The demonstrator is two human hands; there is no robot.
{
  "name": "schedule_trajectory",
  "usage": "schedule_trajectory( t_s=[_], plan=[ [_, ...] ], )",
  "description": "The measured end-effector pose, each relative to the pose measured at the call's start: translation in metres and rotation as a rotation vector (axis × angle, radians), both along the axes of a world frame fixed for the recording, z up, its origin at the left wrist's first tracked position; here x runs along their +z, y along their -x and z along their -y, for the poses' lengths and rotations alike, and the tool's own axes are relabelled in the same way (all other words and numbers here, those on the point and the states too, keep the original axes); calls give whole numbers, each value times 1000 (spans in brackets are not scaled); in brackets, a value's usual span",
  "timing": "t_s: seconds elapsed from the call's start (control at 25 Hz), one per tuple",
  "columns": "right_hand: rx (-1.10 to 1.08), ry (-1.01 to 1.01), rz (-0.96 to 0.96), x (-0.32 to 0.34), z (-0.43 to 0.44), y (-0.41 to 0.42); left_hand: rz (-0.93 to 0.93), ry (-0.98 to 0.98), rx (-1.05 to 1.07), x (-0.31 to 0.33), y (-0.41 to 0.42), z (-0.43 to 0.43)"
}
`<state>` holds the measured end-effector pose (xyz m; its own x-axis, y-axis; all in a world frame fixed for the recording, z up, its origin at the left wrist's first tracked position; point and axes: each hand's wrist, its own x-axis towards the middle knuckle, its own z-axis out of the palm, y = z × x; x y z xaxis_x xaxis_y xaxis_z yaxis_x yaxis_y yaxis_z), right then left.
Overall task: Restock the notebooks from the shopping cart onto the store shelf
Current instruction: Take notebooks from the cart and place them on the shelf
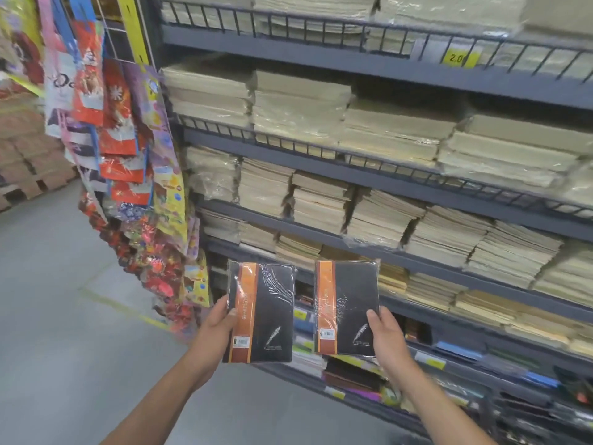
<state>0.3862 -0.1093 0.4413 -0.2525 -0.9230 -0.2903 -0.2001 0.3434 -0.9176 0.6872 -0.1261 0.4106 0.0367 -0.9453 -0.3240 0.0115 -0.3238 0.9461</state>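
Observation:
My left hand [221, 326] grips a black notebook [269, 313] with an orange band, wrapped in clear plastic, by its left edge. A second, matching notebook [349, 303] is gripped at its lower right corner by my right hand [386, 340]. Both are held upright, side by side, in front of the dark grey store shelf [398, 258]. The lower shelf levels behind the notebooks hold coloured and dark notebooks [349, 374]. The shopping cart is not in view.
Upper shelf levels are packed with stacks of cream paper pads [301, 110] in plastic wrap. Colourful gift bags [128, 149] hang at the shelf's left end. A yellow price tag [457, 57] sits on a top rail. Grey floor [64, 316] spreads to the left.

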Motion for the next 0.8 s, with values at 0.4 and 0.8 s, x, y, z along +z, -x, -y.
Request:
schedule_trajectory(
  t_s=[0.4,0.8],
  plan=[
    [-209,73,3,-39,12,-11,-9,107,-146,-32,-8,72],
    [-282,192,57,-201,62,12,-50,272,-146,-188,14,130]
  ],
)
